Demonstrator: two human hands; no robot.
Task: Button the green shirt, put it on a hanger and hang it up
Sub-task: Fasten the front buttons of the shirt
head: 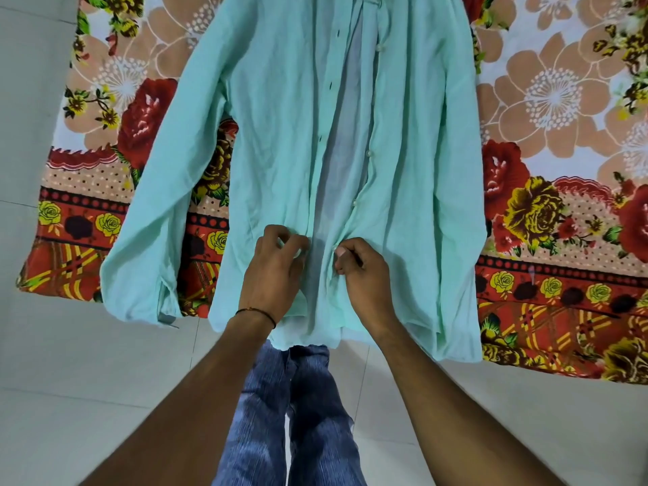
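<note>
Seemingly both hands [315, 264] on shirt [280, 135] plackets.

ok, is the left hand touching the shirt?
Touching. The head view shows the left hand pinching the buttonhole edge of the shirt near the hem, fabric gathered between its fingertips, with no gap visible.

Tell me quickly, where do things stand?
Left hand and right hand pinching the placket edges. Mint-green cotton shirt flat on floral bedsheet, front unbuttoned. Nothing in the way.
</note>
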